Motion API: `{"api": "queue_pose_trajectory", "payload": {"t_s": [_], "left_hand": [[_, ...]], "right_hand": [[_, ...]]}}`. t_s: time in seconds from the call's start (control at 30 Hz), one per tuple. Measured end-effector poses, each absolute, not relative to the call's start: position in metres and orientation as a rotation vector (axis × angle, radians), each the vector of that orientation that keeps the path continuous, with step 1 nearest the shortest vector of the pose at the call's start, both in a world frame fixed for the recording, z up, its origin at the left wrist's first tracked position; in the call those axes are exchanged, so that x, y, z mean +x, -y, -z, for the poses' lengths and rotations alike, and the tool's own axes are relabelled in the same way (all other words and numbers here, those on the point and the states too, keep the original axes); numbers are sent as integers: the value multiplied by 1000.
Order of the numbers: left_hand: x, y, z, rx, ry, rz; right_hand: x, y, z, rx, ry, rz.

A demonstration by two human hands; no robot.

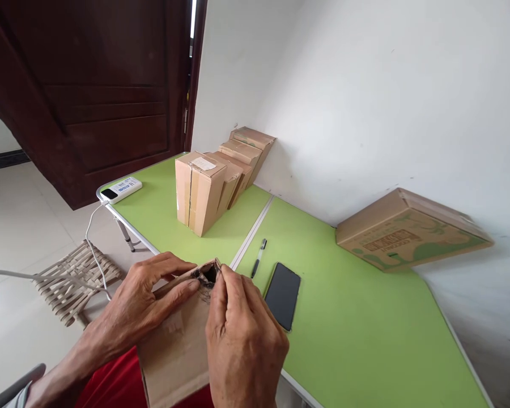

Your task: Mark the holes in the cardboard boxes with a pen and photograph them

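A brown piece of cardboard [174,351], perhaps a box, leans over my lap with its top end at the table's near edge. At that end is a small dark hole [211,275] with black scribbled marks around it. My left hand [157,297] grips the cardboard on the left, thumb on its face and fingers over its far side. On the right, my right hand [246,334] has its fingers pinched at the hole's edge. Whether those fingertips hold the cardboard's edge or something small is hidden.
On the green folding table [348,334] are a black pen [258,259], a phone [283,296], several cardboard boxes [202,195] in a row, and a white power bank-like device [121,190] with a cable. A printed carton [408,232] leans against the wall. A woven stool [74,280] stands at left.
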State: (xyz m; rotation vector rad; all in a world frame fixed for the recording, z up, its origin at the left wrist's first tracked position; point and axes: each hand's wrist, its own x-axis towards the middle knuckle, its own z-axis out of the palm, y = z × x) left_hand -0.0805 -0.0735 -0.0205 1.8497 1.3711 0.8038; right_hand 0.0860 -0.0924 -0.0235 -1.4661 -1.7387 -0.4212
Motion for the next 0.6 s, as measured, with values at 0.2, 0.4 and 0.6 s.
{"api": "queue_pose_trajectory", "payload": {"t_s": [0.2, 0.4, 0.6], "left_hand": [[-76, 64, 4, 1949, -1524, -611], [-56, 56, -3, 1997, -1601, -496], [-64, 59, 1, 2068, -1497, -504]], "right_hand": [[88, 87, 23, -1437, 1780, 352], [99, 87, 26, -1418, 1776, 300], [107, 85, 27, -1406, 1784, 247]]}}
